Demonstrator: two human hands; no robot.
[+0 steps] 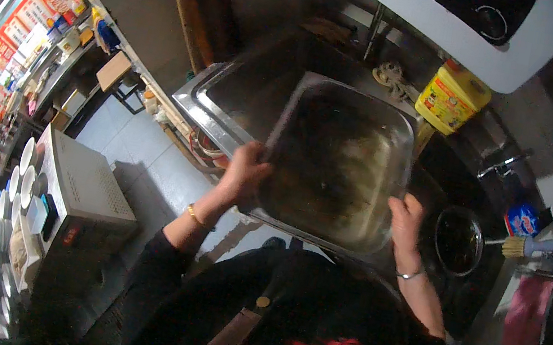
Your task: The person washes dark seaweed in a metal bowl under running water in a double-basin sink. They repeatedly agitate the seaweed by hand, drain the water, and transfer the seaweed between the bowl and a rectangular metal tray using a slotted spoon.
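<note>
A deep rectangular stainless steel pan (385, 202) is held between my two hands in front of my body. My left hand (246, 173) grips its left rim, thumb on top. On the opposite side, my right hand (406, 224) grasps the lower right edge. The pan's inside is dark on the left and has a pale, murky sheen on the right; whether that is liquid, I cannot tell. Behind the pan, and partly hidden by it, lies a steel sink (218, 127) with a raised edge.
A yellow plastic jug (450, 100) stands beyond the pan, below a white appliance (533, 62). To the right are a faucet (502, 165), a round vessel (458, 241), a brush (514, 247) and a blue packet (522, 220). Several dishes (27, 185) top a cabinet (93, 183) at left.
</note>
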